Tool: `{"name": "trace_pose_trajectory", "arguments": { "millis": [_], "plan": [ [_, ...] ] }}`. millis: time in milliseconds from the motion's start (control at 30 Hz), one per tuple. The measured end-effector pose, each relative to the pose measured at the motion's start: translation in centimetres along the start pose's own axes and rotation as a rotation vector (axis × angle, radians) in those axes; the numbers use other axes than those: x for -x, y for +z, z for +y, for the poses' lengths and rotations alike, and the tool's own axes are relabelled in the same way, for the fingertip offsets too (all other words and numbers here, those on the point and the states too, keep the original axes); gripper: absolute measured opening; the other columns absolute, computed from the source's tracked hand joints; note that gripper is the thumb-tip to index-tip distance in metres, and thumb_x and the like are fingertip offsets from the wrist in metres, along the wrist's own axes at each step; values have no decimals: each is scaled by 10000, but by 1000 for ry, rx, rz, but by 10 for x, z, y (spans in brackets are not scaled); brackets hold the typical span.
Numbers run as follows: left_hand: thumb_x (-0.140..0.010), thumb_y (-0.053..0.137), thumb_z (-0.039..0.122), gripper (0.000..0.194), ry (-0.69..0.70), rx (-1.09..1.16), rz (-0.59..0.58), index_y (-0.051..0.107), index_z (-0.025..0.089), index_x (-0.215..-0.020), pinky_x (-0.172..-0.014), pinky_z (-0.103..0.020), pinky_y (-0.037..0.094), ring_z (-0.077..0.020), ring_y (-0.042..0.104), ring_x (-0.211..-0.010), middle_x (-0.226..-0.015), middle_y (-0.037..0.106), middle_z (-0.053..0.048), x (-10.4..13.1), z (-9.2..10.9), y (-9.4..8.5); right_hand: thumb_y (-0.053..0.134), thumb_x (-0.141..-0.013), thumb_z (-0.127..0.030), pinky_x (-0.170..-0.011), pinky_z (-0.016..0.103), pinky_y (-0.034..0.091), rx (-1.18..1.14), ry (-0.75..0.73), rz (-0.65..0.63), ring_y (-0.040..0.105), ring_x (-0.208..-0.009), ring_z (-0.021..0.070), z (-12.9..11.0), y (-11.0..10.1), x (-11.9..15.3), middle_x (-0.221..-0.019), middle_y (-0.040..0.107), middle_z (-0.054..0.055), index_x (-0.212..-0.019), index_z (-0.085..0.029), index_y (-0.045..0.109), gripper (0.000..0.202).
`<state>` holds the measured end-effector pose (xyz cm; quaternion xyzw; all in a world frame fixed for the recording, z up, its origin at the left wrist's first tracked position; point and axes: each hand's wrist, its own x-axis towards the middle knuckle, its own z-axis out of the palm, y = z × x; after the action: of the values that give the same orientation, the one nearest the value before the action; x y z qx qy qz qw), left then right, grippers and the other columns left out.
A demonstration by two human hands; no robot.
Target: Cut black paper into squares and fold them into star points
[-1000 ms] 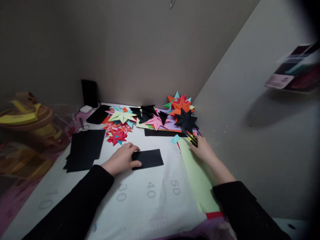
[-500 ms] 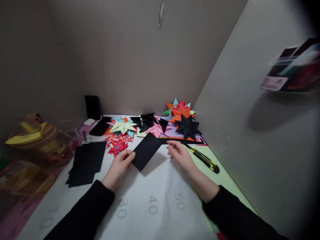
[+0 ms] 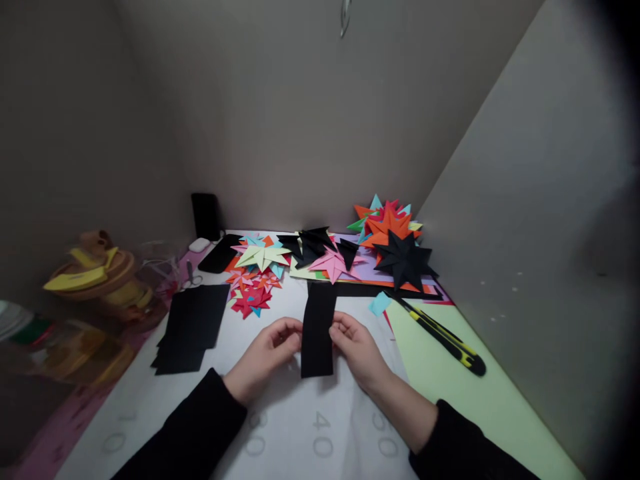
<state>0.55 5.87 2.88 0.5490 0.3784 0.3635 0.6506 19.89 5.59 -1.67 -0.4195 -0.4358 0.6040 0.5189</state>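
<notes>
A narrow black paper rectangle (image 3: 319, 333) stands lengthwise between my hands, over the white sheet with printed numbers. My left hand (image 3: 275, 347) pinches its left edge, the thumb bent near the fingertips. On the opposite edge my right hand (image 3: 354, 343) grips the paper between thumb and fingers. More black paper sheets (image 3: 195, 323) lie stacked to the left of my left hand. Beyond the held paper are a pink folded star (image 3: 333, 263) and black folded pieces (image 3: 314, 247).
A black and yellow cutter (image 3: 445, 340) lies at the right, near a small light-blue paper piece (image 3: 380, 304). Colourful paper stars (image 3: 390, 227) are piled at the back right, others (image 3: 263, 257) at the back left. Small scissors (image 3: 192, 277) rest behind the black sheets.
The black paper has turned from slanted to nearly upright in view. My right hand has closed on its right edge, where it was free before. The camera view has shifted left.
</notes>
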Motion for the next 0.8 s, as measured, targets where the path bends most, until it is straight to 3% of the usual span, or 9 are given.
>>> {"name": "trace_pose_trajectory", "arguments": {
  "millis": [167,267,433,567,667,800],
  "plan": [
    [-781,671,393,336,-33,128,-26,577,167,-1011,-608,-228,390,-126,501,-720,-889,570,-39,1,-6,2,643,-794,-316,-551,218,350,-21,32,-52,454,-564,91,-1,5,4,-637,470,-69,-1108,-240,496,355],
    [-791,671,360,349,-37,200,-57,563,174,-1067,-655,-246,418,-142,538,-772,-941,586,-61,2,-6,5,628,-801,-304,-554,220,358,-24,24,-54,449,-558,91,-1,6,7,-647,473,-77,-1007,-258,452,275],
    [-792,680,307,448,47,300,-118,511,202,-1193,-917,-332,383,-218,528,-1068,-1158,576,-98,4,-5,9,574,-814,-265,-584,233,366,151,-10,-89,474,-634,111,0,11,10,-716,493,-45,-845,-229,488,98],
    [-808,655,300,549,14,321,-157,418,230,-1298,-957,-373,364,-236,530,-1112,-1199,577,-100,7,-6,10,565,-816,-268,-670,264,403,252,-38,-126,523,-738,143,-1,16,13,-806,545,-14,-820,-226,512,68],
    [-778,680,300,559,31,265,-126,440,217,-1275,-989,-398,353,-266,498,-1172,-1254,550,-115,8,-5,12,582,-826,-382,-726,291,416,237,-61,-191,547,-830,170,-3,16,15,-944,572,23,-871,-229,513,174],
    [-733,717,318,693,36,208,-18,375,225,-1327,-1013,-452,351,-317,435,-1247,-1368,445,-155,9,-5,15,643,-700,-622,-757,317,407,251,-101,-337,521,-943,216,-5,15,20,-1091,545,75,-1109,-239,460,589]
  ]
}}
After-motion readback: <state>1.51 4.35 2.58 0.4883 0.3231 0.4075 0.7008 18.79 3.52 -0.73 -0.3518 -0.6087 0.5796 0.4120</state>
